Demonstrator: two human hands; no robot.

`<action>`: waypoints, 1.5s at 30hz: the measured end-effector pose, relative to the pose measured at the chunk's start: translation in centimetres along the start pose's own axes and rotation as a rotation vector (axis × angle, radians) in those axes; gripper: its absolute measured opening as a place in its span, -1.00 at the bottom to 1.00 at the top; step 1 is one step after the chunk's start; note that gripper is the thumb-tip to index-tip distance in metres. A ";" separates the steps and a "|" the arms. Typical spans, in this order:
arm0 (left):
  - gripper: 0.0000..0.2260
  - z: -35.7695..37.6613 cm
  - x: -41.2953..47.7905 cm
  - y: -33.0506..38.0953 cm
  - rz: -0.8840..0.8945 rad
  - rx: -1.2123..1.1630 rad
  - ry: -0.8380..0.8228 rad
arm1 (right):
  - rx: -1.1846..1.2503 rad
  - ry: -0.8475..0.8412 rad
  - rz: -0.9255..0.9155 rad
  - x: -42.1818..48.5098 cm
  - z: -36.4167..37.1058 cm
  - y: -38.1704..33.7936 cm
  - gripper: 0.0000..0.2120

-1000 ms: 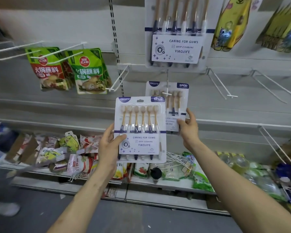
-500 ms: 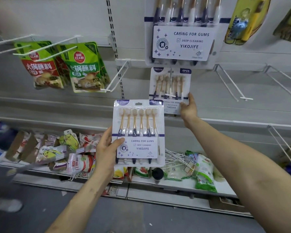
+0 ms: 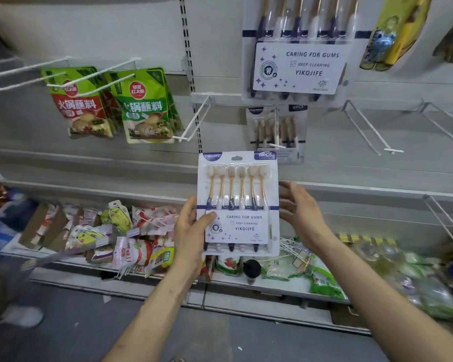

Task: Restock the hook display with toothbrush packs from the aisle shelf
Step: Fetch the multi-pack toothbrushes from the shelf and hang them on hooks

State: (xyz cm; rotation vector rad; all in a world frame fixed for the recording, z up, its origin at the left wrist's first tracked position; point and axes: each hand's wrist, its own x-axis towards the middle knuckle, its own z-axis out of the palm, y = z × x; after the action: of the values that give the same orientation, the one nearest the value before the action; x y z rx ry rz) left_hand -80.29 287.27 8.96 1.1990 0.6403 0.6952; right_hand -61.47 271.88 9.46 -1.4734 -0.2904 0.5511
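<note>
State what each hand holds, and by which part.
Left hand grips a toothbrush pack by its lower left edge; right hand holds nothing.

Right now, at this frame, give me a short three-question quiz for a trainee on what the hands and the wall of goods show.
1. True or false: the left hand holds the toothbrush pack by its left edge.
2. What hangs at upper left? A) green sauce pouches B) toothbrush packs C) yellow toys
3. Fill in: the right hand, beside the pack's right edge with fingers spread, is ___ (open or shut).

Key: 1 true; 2 A; 3 open.
</note>
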 end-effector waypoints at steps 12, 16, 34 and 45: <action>-0.87 3.6 0.3 -0.9 0.085 0.214 0.005 | -0.040 0.175 -0.216 -4.3 -3.3 0.5 -0.87; -0.88 4.6 1.6 -0.2 0.115 0.227 -0.010 | -0.020 0.199 -0.245 -3.6 -3.6 -0.4 -0.87; -0.85 7.2 9.1 0.3 0.100 0.397 -0.037 | -0.155 0.303 -0.125 3.0 -3.8 -1.0 -0.95; -0.88 10.7 20.7 -1.0 0.071 0.508 0.001 | -0.182 0.359 -0.008 15.8 -4.9 -0.2 -0.88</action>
State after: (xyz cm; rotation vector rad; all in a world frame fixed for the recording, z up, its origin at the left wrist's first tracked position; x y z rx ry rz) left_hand -58.88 296.57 8.95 1.6952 0.8067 0.6088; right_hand -45.63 275.86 6.86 -1.7138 -0.0648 0.2496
